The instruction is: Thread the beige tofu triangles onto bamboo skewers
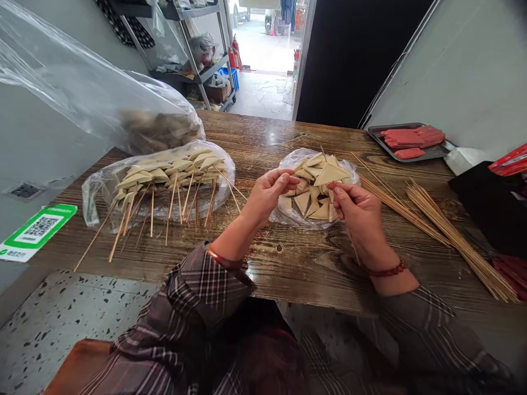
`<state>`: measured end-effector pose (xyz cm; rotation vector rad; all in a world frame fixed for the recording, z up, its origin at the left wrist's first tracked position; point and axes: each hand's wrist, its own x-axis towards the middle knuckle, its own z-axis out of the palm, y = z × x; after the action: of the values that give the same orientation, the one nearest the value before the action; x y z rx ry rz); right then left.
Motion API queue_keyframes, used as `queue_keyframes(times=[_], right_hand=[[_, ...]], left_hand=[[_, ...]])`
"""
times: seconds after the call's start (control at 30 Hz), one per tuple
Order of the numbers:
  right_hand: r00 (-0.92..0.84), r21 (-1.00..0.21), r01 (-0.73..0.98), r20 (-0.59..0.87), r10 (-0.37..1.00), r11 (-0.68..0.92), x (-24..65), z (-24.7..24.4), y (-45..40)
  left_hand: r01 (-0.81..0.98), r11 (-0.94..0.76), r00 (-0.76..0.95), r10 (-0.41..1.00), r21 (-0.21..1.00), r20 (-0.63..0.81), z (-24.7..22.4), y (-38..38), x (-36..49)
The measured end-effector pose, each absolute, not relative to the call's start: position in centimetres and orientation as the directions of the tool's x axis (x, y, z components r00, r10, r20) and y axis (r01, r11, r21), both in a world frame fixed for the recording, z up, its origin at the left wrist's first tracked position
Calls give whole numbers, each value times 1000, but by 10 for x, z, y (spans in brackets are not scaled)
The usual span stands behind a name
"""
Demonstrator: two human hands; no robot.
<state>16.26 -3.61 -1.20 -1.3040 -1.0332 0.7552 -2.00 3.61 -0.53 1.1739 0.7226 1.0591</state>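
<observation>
Right hand (357,208) pinches a skewer (353,248) by a pale triangle (331,173); left hand (268,196) half-curled, its hold unclear. Clouded plastic bag (171,99) blurs its brown contents (158,129). Wooden surface (288,269), bright doorway (263,55) beyond.

Holds both arms (235,235) forward | bends left hand (269,192) inward with thumb close to fingers (288,174) | pinches with right hand (360,211) (thumb angled leftward)

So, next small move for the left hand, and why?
Probably bring the left hand to the pale, flat triangular slice by the right hand, to steady it: the left shows apart from it, while the right holds a thin brown wooden stick.
</observation>
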Motion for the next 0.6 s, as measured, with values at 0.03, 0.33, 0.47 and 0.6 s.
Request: queue_keyframes(times=[0.03, 0.33, 0.47, 0.6], right_hand=[[396, -984, 94, 178, 901, 154, 165, -12, -35], [377, -982, 121, 182, 908, 146, 164, -15, -30], [360, -984, 114, 172, 917, 140, 161, -15, -29], [353, -979, 139, 187, 917, 146, 161, -15, -29]], left_hand=[[-214, -14, 369, 925, 977, 94, -7, 37, -19], [650, -603, 559, 792, 462, 247, -21, 33, -8], [770, -574, 540, 819, 281, 193, -18, 30, -2], [806, -554, 531, 833, 211, 158, -14, 26, 4]])
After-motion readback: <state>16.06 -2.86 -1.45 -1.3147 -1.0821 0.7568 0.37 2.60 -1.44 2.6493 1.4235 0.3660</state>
